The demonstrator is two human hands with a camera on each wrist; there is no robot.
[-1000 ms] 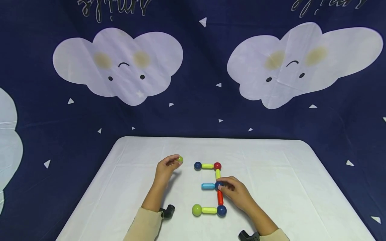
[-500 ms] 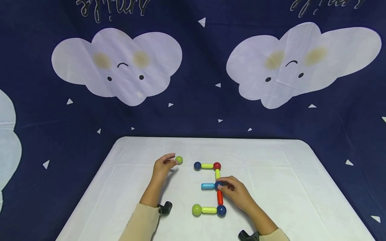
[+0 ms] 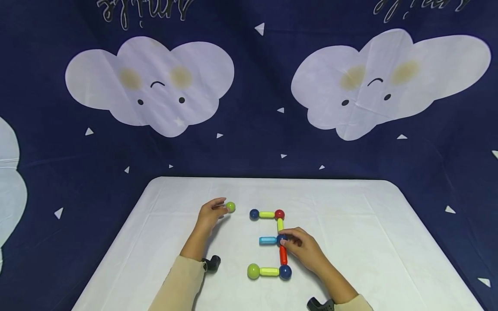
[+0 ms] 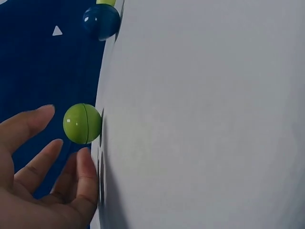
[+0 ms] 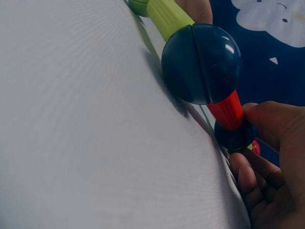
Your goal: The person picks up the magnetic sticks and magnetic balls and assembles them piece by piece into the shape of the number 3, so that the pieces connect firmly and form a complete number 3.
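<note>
A loose green ball sits on the white table, with my left hand just beside it. In the left wrist view a gap shows between the spread fingers and that ball. My right hand pinches the middle blue ball between thumb and fingers. From this ball a light blue magnetic rod points left, its far end free. A yellow-green rod runs up to a red ball, and a red rod runs down to a larger-looking blue ball.
At the top, another yellow-green rod joins the red ball to a dark blue ball. The bottom yellow-green rod ends in a green ball. Behind the white table hangs a navy cloth with cloud prints.
My left hand has let go of the loose green ball and drawn slightly left, its fingers parting. The right hand keeps its place on the middle blue ball.
</note>
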